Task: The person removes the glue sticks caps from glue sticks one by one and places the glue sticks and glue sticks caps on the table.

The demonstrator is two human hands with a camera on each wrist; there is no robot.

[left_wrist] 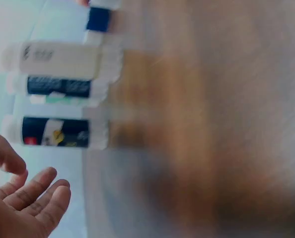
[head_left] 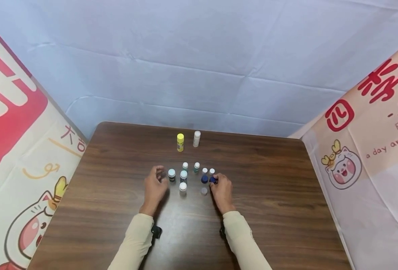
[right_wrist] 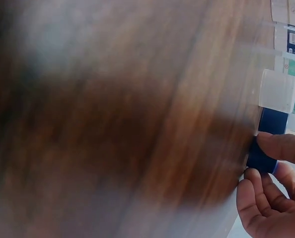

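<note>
My left hand [head_left: 155,185] is held beside a dark-labelled glue stick [head_left: 172,175], its fingers loosely bent around nothing. The left wrist view shows a gap between those fingers and the dark glue stick [left_wrist: 55,132]. My right hand [head_left: 222,189] pinches a short blue cylinder, seemingly a cap [right_wrist: 261,154], between thumb and fingers. Right next to it stands a second blue cap [head_left: 204,179]. A translucent cap [head_left: 204,191] is nearer the person. Between the hands stand a white-topped glue stick [head_left: 183,188] and another dark-labelled one [head_left: 183,176].
Farther back, a yellow glue stick [head_left: 180,142] and a white one [head_left: 196,138] stand upright. Two small white-capped sticks [head_left: 185,165] [head_left: 197,167] and two white tops [head_left: 204,171] [head_left: 212,171] form a row. Everything is on a brown wooden table [head_left: 270,195], with cloth walls around it.
</note>
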